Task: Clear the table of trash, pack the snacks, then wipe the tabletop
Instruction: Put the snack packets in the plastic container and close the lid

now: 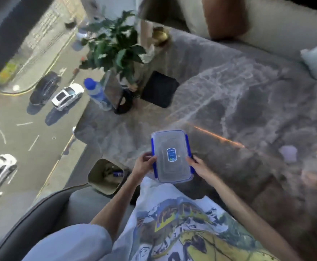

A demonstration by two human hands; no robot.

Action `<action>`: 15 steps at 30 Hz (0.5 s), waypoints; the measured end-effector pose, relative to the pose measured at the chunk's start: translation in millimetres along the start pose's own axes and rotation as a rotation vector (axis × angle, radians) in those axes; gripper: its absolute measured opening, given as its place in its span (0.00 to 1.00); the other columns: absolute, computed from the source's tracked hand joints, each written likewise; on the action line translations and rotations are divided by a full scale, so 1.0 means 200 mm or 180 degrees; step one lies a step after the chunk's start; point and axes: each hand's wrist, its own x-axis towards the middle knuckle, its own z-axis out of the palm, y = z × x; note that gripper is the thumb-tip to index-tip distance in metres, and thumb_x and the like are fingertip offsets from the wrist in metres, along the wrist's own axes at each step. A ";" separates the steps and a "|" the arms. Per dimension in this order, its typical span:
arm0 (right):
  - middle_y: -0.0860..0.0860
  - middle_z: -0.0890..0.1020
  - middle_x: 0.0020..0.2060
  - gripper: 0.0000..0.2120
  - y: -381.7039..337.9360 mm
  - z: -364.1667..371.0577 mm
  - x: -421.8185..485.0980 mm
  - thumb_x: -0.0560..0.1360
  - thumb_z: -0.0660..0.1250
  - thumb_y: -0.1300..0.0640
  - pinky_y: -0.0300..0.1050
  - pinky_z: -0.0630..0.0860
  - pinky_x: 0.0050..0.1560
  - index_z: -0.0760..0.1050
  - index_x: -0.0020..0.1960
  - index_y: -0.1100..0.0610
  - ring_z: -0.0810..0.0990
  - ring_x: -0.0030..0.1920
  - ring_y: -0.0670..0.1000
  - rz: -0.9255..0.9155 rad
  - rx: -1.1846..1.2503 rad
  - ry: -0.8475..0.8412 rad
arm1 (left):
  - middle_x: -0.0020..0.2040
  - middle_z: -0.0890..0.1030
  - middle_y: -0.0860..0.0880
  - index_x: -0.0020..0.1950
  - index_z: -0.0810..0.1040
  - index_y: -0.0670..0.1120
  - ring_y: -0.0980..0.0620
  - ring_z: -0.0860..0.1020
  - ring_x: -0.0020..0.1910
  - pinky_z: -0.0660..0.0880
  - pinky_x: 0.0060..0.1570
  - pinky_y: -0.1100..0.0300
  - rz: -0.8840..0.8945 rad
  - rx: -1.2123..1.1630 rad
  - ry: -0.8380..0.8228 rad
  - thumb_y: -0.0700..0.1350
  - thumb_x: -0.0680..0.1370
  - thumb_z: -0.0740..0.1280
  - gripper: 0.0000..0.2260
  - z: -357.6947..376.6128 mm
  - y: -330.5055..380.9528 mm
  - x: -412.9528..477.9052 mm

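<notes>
Clear plastic, one lidded container (171, 156) with blue clips is clamped between two hands, left hand (143, 162) and right hand (198, 165), above the marbled counter (229, 102); one bin (105, 176) stands alongside.

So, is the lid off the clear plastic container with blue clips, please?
No, the clear lid sits on the clear plastic container, held between both hands.

High-rise home lounge: cushioned sofa (278, 25), marble table (219, 102), potted plant (114, 46), street-view window (31, 95).
</notes>
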 end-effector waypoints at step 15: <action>0.61 0.79 0.53 0.21 0.91 -1.01 -0.51 0.84 0.55 0.53 0.45 0.72 0.52 0.74 0.63 0.69 0.76 0.51 0.50 0.0313 0.1845 0.1806 | 0.36 0.77 0.42 0.43 0.80 0.39 0.51 0.72 0.39 0.64 0.35 0.59 0.0765 0.1495 0.0089 0.35 0.78 0.57 0.12 1.68 -0.29 -0.33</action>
